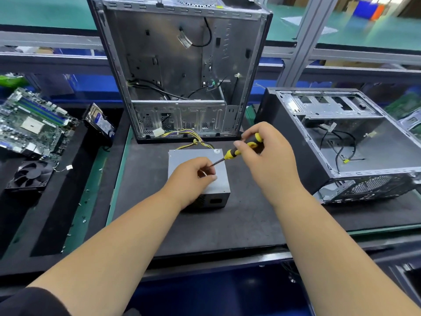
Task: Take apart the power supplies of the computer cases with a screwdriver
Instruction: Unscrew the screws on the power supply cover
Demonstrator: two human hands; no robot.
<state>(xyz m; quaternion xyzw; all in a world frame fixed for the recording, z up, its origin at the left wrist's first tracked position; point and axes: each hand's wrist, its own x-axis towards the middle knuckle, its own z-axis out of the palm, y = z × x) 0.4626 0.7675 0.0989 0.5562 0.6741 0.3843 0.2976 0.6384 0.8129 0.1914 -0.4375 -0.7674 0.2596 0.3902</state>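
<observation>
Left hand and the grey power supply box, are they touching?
Touching. The head view shows the left hand resting on top of the power supply, fingers curled by the screwdriver tip.

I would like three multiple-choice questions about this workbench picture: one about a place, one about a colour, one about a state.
1. Where does the power supply lie?
A. inside the upright case
B. on the black mat in front of the upright case
C. on the motherboard

2. What colours has the screwdriver handle?
A. yellow and black
B. red and white
C. all blue

3. What is the right hand doing?
A. resting flat on the mat
B. lifting the fan
C. holding the screwdriver

Answers:
1 B: the grey box sits on the black mat, before the upright case.
2 A: yellow and black bands show on the handle.
3 C: its fingers curl round the handle, while the left hand rests on the power supply at the shaft's tip.
</observation>
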